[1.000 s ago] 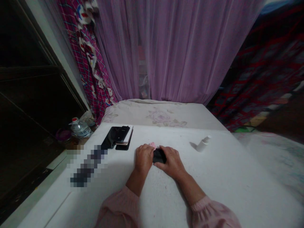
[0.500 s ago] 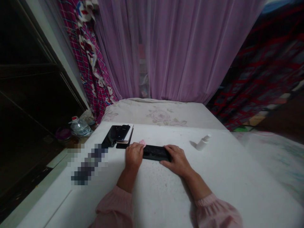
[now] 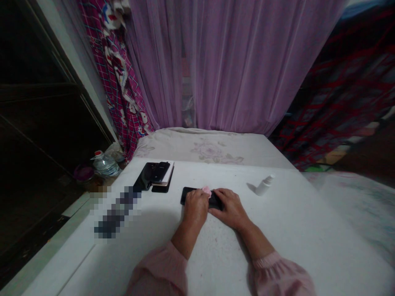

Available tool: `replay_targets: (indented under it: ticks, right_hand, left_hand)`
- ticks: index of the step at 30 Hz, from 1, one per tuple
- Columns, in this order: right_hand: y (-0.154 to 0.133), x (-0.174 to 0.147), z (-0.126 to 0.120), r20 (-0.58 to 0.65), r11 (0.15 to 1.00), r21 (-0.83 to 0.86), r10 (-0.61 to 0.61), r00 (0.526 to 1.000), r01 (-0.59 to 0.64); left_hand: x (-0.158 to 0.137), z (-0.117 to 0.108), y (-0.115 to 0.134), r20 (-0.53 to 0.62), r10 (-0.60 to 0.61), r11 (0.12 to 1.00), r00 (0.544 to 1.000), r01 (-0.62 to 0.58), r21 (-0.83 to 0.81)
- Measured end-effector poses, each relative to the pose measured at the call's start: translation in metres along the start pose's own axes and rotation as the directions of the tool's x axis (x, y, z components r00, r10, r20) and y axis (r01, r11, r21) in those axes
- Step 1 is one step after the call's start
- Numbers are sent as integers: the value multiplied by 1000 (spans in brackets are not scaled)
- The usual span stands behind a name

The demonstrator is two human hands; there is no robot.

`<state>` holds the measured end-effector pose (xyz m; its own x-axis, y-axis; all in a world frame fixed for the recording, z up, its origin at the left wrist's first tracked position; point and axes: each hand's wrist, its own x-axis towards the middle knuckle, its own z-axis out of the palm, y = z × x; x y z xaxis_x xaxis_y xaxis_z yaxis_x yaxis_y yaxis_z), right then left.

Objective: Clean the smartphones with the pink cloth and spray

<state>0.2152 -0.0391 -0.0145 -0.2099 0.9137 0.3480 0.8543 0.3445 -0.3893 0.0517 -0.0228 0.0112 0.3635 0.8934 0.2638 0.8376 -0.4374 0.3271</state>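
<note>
A black smartphone (image 3: pixel 187 192) lies lengthwise across the white tabletop in front of me. My left hand (image 3: pixel 196 205) is closed on a small pink cloth (image 3: pixel 206 190) and presses it on the phone, near its middle. Much of the phone and part of the cloth are hidden under that hand. At the phone's right end, my right hand (image 3: pixel 230 205) grips the edges between thumb and fingers.
Several phones (image 3: pixel 160 172) lie partly stacked at the back left, beside a pixelated patch (image 3: pixel 117 211). A small white spray bottle (image 3: pixel 264 186) stands to the right. A large water bottle (image 3: pixel 105 164) stands beyond the table's left edge, and purple curtains (image 3: pixel 240 65) hang behind.
My left hand has slid right along the phone with the pink cloth, from its left end to about its middle. The phone's left end now shows. My right hand stays put.
</note>
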Motion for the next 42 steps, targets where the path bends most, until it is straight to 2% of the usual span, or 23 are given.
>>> replay_targets:
  ticks: [4, 10, 14, 19, 24, 28, 31, 34, 39, 42]
  right_hand:
    - [0, 0, 0, -9, 1000, -11, 4, 1000, -5]
    - [-1, -1, 1, -21, 1000, -27, 0, 1000, -1]
    - [-4, -1, 3, -42, 999, -38, 16, 999, -18]
    - [-7, 0, 6, -75, 998, -43, 34, 997, -37]
    - [-7, -1, 6, -88, 998, -44, 31, 996, -35]
    - [-8, -1, 6, -92, 996, -66, 52, 994, -58]
    - [-8, -1, 7, -97, 996, -71, 55, 994, -62]
    - [-7, -2, 8, -97, 995, -77, 56, 994, -64]
    - [-7, -2, 8, -88, 995, -80, 52, 995, -59]
    - [-7, -2, 8, -90, 994, -86, 59, 994, -67]
  left_hand:
    - [-3, -8, -13, 11, -20, 999, 1000, 20, 45]
    - [-5, -20, -47, -71, -112, 991, 991, 116, 61]
    - [-4, -22, -58, -107, -151, 985, 983, 158, 66]
    - [4, -18, -42, -80, -169, 980, 982, 177, 92]
    - [2, -9, -10, -6, -84, 994, 996, 84, 69]
    - [-9, -6, -2, 21, -26, 999, 999, 25, 43]
    - [-16, -6, -11, 6, 4, 999, 1000, -4, 54]
    - [-21, -8, -29, -69, 5, 998, 998, -1, 64]
    - [-23, -11, -60, -199, -32, 997, 980, 44, 55]
    - [-24, -12, -69, -247, -58, 996, 967, 75, 57]
